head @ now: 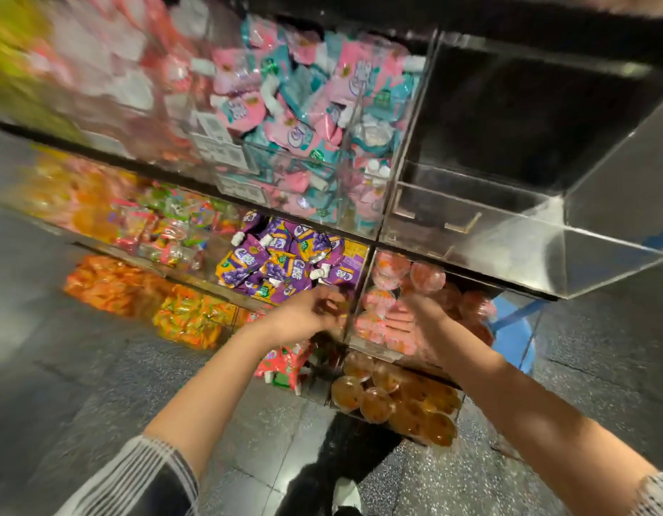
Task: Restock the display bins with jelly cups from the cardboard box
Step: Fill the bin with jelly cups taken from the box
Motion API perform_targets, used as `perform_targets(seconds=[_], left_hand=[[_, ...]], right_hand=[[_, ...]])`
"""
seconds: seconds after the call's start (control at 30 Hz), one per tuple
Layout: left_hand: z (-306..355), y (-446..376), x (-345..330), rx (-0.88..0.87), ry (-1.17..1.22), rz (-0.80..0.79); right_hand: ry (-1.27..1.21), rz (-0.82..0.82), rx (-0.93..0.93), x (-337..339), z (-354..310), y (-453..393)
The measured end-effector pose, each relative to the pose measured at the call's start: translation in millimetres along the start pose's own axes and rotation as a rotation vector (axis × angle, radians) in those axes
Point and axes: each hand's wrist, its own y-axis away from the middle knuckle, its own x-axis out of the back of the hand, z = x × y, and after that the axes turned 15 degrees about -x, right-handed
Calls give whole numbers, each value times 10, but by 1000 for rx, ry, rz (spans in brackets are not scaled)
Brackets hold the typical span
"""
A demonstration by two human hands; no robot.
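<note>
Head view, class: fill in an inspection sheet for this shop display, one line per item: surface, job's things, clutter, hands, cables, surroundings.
Surface: tiered clear display bins on dark shelving.
Job's things: pink jelly cups in the middle-right bin; orange jelly cups in the bin below; cardboard box not seen.
Clutter: purple pouches and pink-and-teal pouches in neighbouring bins; top-right bin holds nothing visible.
Hands: left hand at the bin divider, blurred, grip unclear; right hand reaches into the pink cups' bin, fingers spread.
Cables: nothing seen.
Surroundings: grey speckled floor; a blue object behind the bins.
</note>
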Motion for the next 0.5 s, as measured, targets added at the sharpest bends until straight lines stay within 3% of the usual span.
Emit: perform_targets(seconds=[0.1, 0.23, 0.3, 0.5], left_hand=[[189, 411, 322, -12, -53, 72], [308, 1148, 804, -53, -139, 197], [283, 1631, 1062, -66, -134, 296], [-3, 3418, 1691, -68, -116, 588]], right_hand=[[213, -122, -18, -327, 38, 501], [430, -277, 169, -971, -64, 1129], [659, -282, 256, -1449, -77, 1407], [1302, -69, 987, -3187, 493, 2420]])
